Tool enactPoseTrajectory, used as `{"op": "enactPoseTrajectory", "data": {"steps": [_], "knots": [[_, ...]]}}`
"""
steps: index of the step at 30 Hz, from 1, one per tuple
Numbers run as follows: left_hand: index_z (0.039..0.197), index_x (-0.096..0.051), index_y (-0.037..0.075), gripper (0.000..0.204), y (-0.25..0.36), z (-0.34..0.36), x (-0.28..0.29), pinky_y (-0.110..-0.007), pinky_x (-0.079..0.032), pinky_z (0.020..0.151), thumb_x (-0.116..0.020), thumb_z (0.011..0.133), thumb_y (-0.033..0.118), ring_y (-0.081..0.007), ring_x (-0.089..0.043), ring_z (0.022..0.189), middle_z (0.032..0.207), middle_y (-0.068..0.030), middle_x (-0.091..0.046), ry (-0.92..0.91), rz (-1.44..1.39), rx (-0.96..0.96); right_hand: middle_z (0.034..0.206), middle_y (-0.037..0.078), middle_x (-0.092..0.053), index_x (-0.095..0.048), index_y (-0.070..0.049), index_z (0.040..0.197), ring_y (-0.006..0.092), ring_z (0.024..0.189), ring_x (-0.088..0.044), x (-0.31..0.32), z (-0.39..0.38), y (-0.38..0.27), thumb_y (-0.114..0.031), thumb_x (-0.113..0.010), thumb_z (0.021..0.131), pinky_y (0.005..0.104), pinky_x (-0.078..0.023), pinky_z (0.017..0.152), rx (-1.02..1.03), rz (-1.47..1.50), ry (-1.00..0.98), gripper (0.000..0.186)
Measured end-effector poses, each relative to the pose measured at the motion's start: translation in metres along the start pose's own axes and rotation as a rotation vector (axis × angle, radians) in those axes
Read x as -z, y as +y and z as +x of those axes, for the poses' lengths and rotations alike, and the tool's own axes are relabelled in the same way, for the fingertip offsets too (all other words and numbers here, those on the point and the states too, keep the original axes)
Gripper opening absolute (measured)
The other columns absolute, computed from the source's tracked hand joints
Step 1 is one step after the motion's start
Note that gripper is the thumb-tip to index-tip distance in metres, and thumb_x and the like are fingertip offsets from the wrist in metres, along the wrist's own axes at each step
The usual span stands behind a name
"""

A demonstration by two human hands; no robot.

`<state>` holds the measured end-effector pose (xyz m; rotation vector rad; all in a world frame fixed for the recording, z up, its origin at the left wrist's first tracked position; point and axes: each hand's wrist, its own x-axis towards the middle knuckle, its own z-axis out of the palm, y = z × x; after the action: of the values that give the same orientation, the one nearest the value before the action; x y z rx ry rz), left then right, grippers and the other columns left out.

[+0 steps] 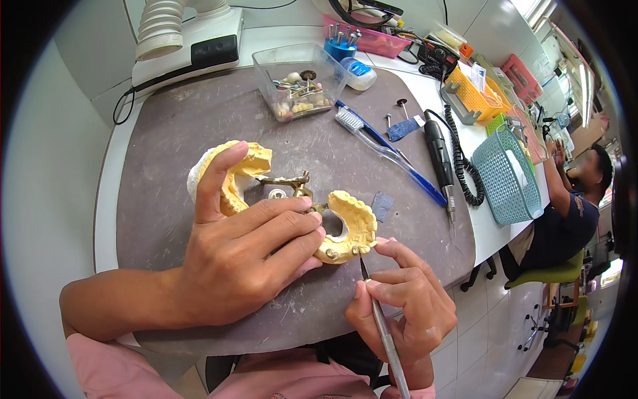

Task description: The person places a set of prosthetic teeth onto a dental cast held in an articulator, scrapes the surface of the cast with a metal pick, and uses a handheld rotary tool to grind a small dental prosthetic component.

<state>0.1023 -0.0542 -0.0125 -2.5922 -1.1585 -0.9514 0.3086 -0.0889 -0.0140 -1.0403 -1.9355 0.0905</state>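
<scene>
My left hand (252,249) is closed around a brass-coloured dental articulator (302,188), which lies opened out with a yellow plaster dental cast on each side. The left cast (256,159) has my raised index finger in front of it and white plaster at its outer edge. The right cast (353,216) is a horseshoe-shaped row of teeth, with small dark-edged spots on its near teeth. My right hand (405,302) grips a slim metal dental carver (383,329) like a pen. Its dark tip meets a tooth on the near rim of that cast, and a right fingertip rests close to the cast's edge.
On the grey mat (173,286) stand a clear plastic box (299,110) of teeth and burs, a toothbrush (382,145), a blue pen (372,130) and a black handpiece (436,149) with coiled cord. Baskets (508,176) line the right side. A seated person (575,206) is beyond.
</scene>
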Motion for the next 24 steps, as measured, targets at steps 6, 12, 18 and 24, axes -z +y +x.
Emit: {"op": "enactPoseTrajectory", "data": {"steps": [6,12,18,24], "knots": [[0.090,-0.075,0.015,0.024,-0.001,-0.002,-0.001,-0.065,-0.021,0.113,-0.081,0.071,0.028,-0.0122,-0.069,0.098,0.090,0.0038,-0.072,0.005,-0.005,-0.003,0.072,0.008,-0.066,-0.060,-0.003,0.078,0.0320,0.086,-0.073,-0.001,0.002,-0.006,0.003,-0.076,0.073,0.0387,-0.061,0.079,0.041,-0.100,-0.016,0.018],[0.090,-0.075,0.014,0.024,-0.003,-0.004,-0.002,-0.066,-0.020,0.114,-0.081,0.072,0.028,-0.0123,-0.069,0.098,0.090,0.0039,-0.072,0.011,-0.005,-0.012,0.071,0.008,-0.065,-0.062,-0.004,0.078,0.0320,0.087,-0.073,-0.001,0.002,-0.002,0.002,-0.078,0.072,0.0386,-0.060,0.079,-0.018,-0.015,-0.001,0.018],[0.090,-0.075,0.014,0.025,-0.002,0.000,0.001,-0.066,-0.018,0.115,-0.081,0.072,0.030,-0.0121,-0.069,0.096,0.089,0.0053,-0.072,0.007,-0.028,-0.022,0.083,0.010,-0.071,-0.065,-0.005,0.091,0.0291,0.087,-0.074,0.009,-0.009,0.000,-0.001,-0.079,0.076,0.0396,-0.059,0.080,-0.083,0.241,0.223,0.021],[0.088,-0.074,0.014,0.024,-0.005,0.002,-0.002,-0.067,-0.016,0.116,-0.080,0.073,0.032,-0.0117,-0.069,0.095,0.088,0.0058,-0.071,0.012,-0.026,-0.047,0.091,0.014,-0.071,-0.072,-0.004,0.103,0.0237,0.079,-0.071,0.027,0.024,0.026,-0.012,-0.081,0.081,0.0304,-0.055,0.067,-0.068,0.065,0.018,0.025]]}}
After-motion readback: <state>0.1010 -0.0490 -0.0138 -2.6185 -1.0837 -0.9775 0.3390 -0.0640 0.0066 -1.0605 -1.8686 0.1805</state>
